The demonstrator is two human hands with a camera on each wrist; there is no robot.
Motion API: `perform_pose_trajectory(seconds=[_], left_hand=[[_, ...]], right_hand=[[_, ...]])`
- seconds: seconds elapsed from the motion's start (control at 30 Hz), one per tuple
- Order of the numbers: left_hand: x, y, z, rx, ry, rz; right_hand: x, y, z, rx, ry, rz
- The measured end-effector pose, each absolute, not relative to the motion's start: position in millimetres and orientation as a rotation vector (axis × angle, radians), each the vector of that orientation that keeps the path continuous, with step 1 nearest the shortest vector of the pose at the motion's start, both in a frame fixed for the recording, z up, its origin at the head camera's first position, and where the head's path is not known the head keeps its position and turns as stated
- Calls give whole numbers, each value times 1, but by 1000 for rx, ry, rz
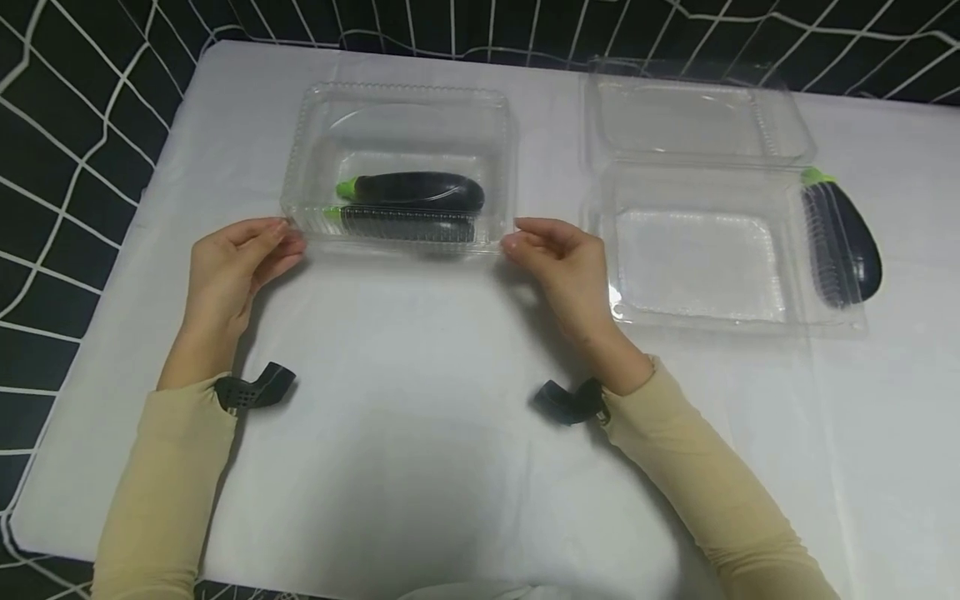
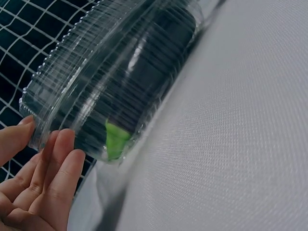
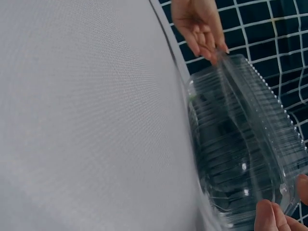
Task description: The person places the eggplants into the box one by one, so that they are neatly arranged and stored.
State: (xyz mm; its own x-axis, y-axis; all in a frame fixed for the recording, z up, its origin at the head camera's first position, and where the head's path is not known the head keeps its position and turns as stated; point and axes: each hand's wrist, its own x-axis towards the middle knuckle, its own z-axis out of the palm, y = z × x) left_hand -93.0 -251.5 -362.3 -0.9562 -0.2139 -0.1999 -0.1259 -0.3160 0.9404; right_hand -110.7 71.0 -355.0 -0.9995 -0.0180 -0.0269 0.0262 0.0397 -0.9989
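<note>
A clear plastic clamshell box (image 1: 405, 133) stands at the far left of the table, its lid over two dark eggplants with green stem ends. One eggplant (image 1: 420, 190) lies behind; the other (image 1: 405, 225) shows through the ribbed front wall. My left hand (image 1: 228, 279) pinches the box's front left corner at the rim, thumb above and fingers below, as the left wrist view also shows. At the front right corner, my right hand (image 1: 566, 271) pinches the rim between thumb and fingers. In the right wrist view, both hands hold the rim at opposite ends.
A second clear clamshell box (image 1: 697, 267) lies open on the right, its lid (image 1: 682, 117) folded back. A third eggplant (image 1: 847, 242) rests against its right side, partly behind the plastic. White grid mesh over dark backing (image 1: 67, 192) borders the white table (image 1: 390, 433).
</note>
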Motion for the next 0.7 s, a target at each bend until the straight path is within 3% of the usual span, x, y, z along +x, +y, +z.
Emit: perform_pose_trajectory(seconds=[0.7], left_hand=[[-73, -252, -368, 427, -1965, -2407]], right_hand=[[-91, 83, -346, -5, 2269, -2056]])
